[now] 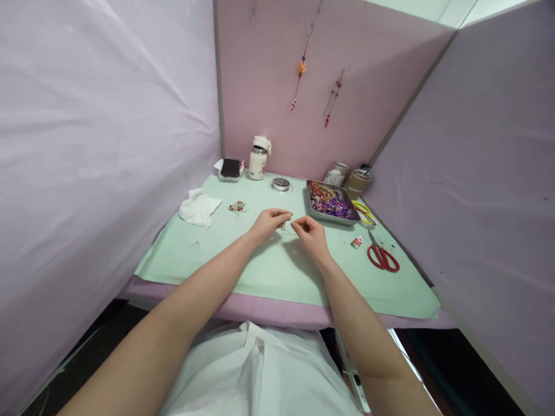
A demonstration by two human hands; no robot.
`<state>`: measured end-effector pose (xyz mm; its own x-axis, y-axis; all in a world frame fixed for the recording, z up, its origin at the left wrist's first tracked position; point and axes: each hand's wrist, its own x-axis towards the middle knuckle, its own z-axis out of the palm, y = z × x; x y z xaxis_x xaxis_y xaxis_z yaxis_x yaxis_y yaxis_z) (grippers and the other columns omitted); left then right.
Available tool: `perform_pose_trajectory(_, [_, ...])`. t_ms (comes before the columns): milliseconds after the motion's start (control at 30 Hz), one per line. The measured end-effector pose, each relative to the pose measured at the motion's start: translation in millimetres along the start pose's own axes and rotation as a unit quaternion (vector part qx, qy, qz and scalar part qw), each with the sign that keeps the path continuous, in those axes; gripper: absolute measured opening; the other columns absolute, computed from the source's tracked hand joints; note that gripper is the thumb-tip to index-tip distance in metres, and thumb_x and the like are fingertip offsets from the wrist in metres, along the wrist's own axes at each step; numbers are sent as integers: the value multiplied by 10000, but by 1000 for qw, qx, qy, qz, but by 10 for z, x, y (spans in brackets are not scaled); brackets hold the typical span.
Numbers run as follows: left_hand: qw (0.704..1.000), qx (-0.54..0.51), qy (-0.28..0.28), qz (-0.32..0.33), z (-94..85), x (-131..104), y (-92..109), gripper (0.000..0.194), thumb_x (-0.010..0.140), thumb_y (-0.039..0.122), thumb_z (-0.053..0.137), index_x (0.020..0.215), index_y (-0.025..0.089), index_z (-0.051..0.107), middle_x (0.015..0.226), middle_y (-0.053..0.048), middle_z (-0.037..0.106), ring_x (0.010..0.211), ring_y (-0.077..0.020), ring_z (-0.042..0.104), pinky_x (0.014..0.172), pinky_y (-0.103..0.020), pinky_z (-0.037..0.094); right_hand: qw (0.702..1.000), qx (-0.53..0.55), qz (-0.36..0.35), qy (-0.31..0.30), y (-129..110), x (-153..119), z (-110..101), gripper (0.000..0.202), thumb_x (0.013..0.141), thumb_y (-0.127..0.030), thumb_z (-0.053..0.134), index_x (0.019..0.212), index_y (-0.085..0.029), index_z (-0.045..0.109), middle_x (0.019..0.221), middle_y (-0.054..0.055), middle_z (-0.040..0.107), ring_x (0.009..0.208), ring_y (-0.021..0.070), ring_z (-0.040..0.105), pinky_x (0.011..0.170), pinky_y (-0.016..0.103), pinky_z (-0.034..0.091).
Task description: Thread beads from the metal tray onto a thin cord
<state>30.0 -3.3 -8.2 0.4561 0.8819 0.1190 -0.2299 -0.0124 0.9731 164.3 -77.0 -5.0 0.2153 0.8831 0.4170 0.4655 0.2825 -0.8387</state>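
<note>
Above the middle of the green-covered table, my left hand (271, 223) is closed in a pinch on a thin thread (284, 227), which hangs in a small loop under the fingertips. Just to its right, my right hand (309, 231) also pinches with thumb and finger; a fine line runs toward it, but what lies between its fingertips is too small to make out. The two hands are close together without touching. A spool (280, 184) lies flat beyond them, and a small cluster of red beads (237, 207) rests to their left.
At the right are a metal tray (333, 218) of beaded strings, red-handled scissors (383, 257), yellow-handled scissors (363, 209), a small red-and-white packet (358, 241) and jars (358, 182). A white cloth (198, 208), a phone-like dark item (231, 167) and a bottle (258, 162) stand left.
</note>
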Motion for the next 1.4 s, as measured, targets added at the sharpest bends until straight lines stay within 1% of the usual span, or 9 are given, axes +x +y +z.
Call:
perform_pose_trajectory(67, [1000,-9,-5,-7,0,-5,0,279,611,361,739,781,145,692,676,-1,586,569,-65,407,580,-240,329,1000,7,0,7,-1,-3,10,202,743,-384,593,715,-184,588,617,-17,530,559,110,410,560,253,352])
perform_pose_trajectory(200, [999,-1,-33,-20,3,-35,13,263,625,369,729,774,159,672,721,2,588,603,-70,431,597,-236,327,998,43,1,36,-10,-6,10,210,747,-368,585,877,-203,581,586,-54,429,539,108,381,545,247,346])
perform_pose_trajectory(300, [998,21,-59,-20,4,-50,19,289,630,390,719,794,157,671,726,0,586,610,-76,432,606,-241,329,999,45,-10,28,-9,-7,6,247,759,-358,571,954,-207,583,608,-51,417,552,112,390,561,251,356])
perform_pose_trajectory(500, [997,45,-65,-9,-1,-49,5,297,631,386,714,803,147,679,677,7,577,608,-82,430,625,-254,339,999,27,-2,31,24,-2,14,208,746,-378,596,841,-193,597,625,-32,468,570,116,409,566,256,360])
perform_pose_trajectory(667, [997,53,-47,-7,1,-52,16,288,622,367,720,804,146,690,687,-1,598,646,-95,464,658,-262,360,999,41,6,26,34,1,16,185,744,-365,608,772,-188,565,660,-16,530,586,116,435,570,257,361])
perform_pose_trajectory(900, [996,84,-13,4,18,-66,71,273,630,354,699,796,137,697,675,-7,609,639,-99,461,645,-258,364,999,6,-7,40,64,26,-7,181,772,-374,575,760,-195,552,702,-3,527,639,136,448,620,274,379])
perform_pose_trajectory(967, [995,95,-1,2,24,-69,84,255,631,339,691,785,135,699,679,-14,619,641,-105,470,641,-261,365,998,-21,-23,60,67,32,-21,159,784,-353,554,760,-197,537,736,4,516,674,144,455,652,281,383])
perform_pose_trajectory(1100, [993,115,34,-11,33,-66,87,228,628,313,680,762,130,698,680,-22,631,625,-107,469,623,-263,360,989,-56,-33,135,66,34,-44,130,810,-325,494,767,-202,488,785,17,500,721,155,450,705,298,380])
perform_pose_trajectory(1400, [991,130,-3,-32,19,-58,41,241,637,334,691,770,134,682,678,-20,614,600,-97,459,592,-255,347,990,-61,-15,127,136,65,-75,138,817,-339,472,777,-206,475,799,27,518,767,172,477,738,319,398])
